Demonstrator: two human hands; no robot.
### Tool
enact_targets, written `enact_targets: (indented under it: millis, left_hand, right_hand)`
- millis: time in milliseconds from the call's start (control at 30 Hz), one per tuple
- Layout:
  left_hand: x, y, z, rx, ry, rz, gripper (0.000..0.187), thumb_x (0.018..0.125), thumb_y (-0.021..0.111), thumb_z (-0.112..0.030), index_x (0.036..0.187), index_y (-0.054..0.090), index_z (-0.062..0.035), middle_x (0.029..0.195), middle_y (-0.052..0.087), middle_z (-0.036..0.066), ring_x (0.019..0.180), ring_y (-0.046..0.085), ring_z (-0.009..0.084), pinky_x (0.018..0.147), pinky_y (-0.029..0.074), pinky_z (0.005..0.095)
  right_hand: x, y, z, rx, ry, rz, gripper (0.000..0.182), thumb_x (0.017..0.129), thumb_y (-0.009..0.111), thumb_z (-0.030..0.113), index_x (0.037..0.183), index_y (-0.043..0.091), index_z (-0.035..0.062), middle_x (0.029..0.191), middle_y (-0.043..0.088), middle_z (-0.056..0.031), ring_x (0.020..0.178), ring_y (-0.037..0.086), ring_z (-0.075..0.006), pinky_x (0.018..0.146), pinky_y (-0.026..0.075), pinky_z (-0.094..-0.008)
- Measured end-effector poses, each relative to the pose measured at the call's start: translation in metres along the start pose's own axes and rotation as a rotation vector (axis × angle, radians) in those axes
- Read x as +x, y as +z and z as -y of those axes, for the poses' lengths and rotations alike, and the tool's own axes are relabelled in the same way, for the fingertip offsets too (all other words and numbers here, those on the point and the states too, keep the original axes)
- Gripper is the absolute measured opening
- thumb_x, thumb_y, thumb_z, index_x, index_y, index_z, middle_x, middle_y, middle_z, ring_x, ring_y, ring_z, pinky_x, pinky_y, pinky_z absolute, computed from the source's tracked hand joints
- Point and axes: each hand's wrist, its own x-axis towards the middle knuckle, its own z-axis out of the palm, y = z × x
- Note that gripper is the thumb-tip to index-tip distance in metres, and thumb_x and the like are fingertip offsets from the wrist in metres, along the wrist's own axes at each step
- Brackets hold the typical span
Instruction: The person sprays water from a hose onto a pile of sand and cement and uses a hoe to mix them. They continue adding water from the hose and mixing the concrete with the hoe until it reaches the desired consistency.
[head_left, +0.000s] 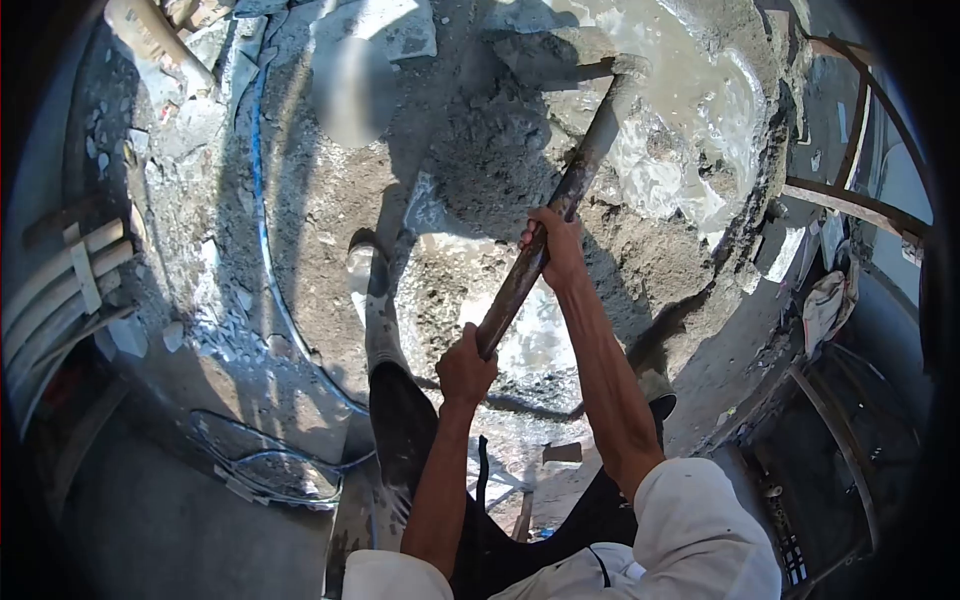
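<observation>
A long-handled hoe (592, 150) slants across the middle of the head view, its head at the far end against the wet grey mortar (690, 80). My left hand (466, 370) is closed round the near end of the handle. Farther up, my right hand (556, 245) wraps the same handle. Below and beyond the handle lies a heap of damp sand and mortar mix (490, 160), partly in shadow. The hoe's blade is only partly visible.
A blue hose (262, 200) runs along the left and coils near the lower left. Curved pipes or poles (70, 270) lie at the far left. Wooden frame pieces (850, 200) stand at the right. My boot (375, 290) is beside the mix.
</observation>
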Motion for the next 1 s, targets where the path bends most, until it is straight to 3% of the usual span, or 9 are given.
enact_targets:
  millis: [100,167,367,500,633,733,800,900,1000]
  left_hand:
    - [0.033,-0.041,-0.039,-0.004,0.106,0.042,0.036,0.072,0.070,-0.021,0.098,0.048,-0.0082,0.071,0.063,0.017,0.069,0.064,0.0382,0.063,0.050,0.0485]
    - [0.046,-0.056,-0.048,0.015,0.113,0.060,0.037,0.073,0.069,-0.026,0.100,0.050,-0.0084,0.071,0.064,0.017,0.069,0.064,0.0378,0.064,0.049,0.0483]
    - [-0.031,-0.021,0.022,0.089,-0.311,0.151,0.042,0.070,0.070,-0.023,0.105,0.051,-0.0113,0.082,0.067,0.018,0.080,0.065,0.0396,0.070,0.050,0.0496]
    - [-0.102,-0.005,0.033,-0.010,-0.383,0.136,0.043,0.070,0.070,-0.022,0.106,0.050,-0.0113,0.079,0.066,0.019,0.078,0.065,0.0397,0.069,0.050,0.0500]
    - [-0.082,-0.001,0.021,-0.055,-0.227,0.105,0.042,0.072,0.070,-0.020,0.107,0.048,-0.0094,0.078,0.066,0.019,0.076,0.065,0.0397,0.068,0.050,0.0504]
    - [-0.043,0.007,-0.040,-0.145,-0.082,0.070,0.045,0.073,0.070,-0.019,0.107,0.045,-0.0064,0.077,0.066,0.020,0.073,0.065,0.0398,0.067,0.050,0.0497]
    - [-0.025,0.012,-0.087,-0.144,-0.120,0.140,0.046,0.074,0.070,-0.018,0.107,0.042,-0.0050,0.076,0.065,0.021,0.073,0.065,0.0402,0.066,0.051,0.0491]
    - [-0.026,0.040,-0.114,-0.150,-0.174,0.162,0.045,0.074,0.067,-0.016,0.107,0.040,-0.0033,0.077,0.064,0.024,0.075,0.065,0.0416,0.069,0.051,0.0507]
    - [-0.087,0.102,-0.085,-0.151,-0.258,0.221,0.044,0.073,0.066,-0.017,0.107,0.042,-0.0028,0.078,0.064,0.025,0.077,0.064,0.0430,0.070,0.050,0.0513]
  right_hand:
    - [0.016,0.015,0.045,-0.031,-0.149,-0.029,0.014,0.077,0.059,0.001,0.075,0.045,0.0025,0.061,0.050,-0.0081,0.047,0.052,-0.0179,0.045,0.049,-0.0347]
    - [0.037,0.021,0.052,-0.044,-0.092,-0.025,0.014,0.077,0.059,0.002,0.071,0.047,0.0019,0.058,0.049,-0.0078,0.046,0.052,-0.0182,0.045,0.049,-0.0349]
    - [0.012,0.009,-0.093,-0.140,0.170,-0.058,0.011,0.076,0.059,0.003,0.072,0.049,0.0029,0.055,0.049,-0.0084,0.042,0.050,-0.0189,0.042,0.046,-0.0345]
    - [-0.037,-0.006,-0.115,-0.213,0.202,0.005,0.016,0.075,0.059,0.001,0.079,0.044,0.0048,0.057,0.049,-0.0078,0.042,0.051,-0.0186,0.038,0.045,-0.0351]
    - [-0.051,0.002,-0.056,-0.195,0.067,-0.021,0.015,0.077,0.058,0.001,0.078,0.044,0.0043,0.057,0.050,-0.0076,0.042,0.052,-0.0176,0.040,0.046,-0.0339]
    - [-0.023,-0.003,0.021,-0.222,0.007,0.005,0.013,0.078,0.059,0.004,0.076,0.047,0.0029,0.058,0.050,-0.0068,0.044,0.052,-0.0166,0.042,0.047,-0.0326]
    - [0.002,-0.015,0.058,-0.276,0.003,0.064,0.013,0.078,0.061,0.005,0.074,0.049,0.0030,0.058,0.051,-0.0061,0.045,0.052,-0.0158,0.043,0.047,-0.0316]
    - [0.035,-0.052,0.048,-0.313,0.170,0.037,0.015,0.078,0.062,0.007,0.072,0.050,0.0038,0.059,0.051,-0.0056,0.046,0.052,-0.0153,0.044,0.048,-0.0314]
    - [0.017,-0.128,-0.030,-0.353,0.246,-0.070,0.020,0.076,0.064,0.004,0.085,0.047,0.0051,0.057,0.050,-0.0058,0.044,0.051,-0.0166,0.041,0.047,-0.0345]
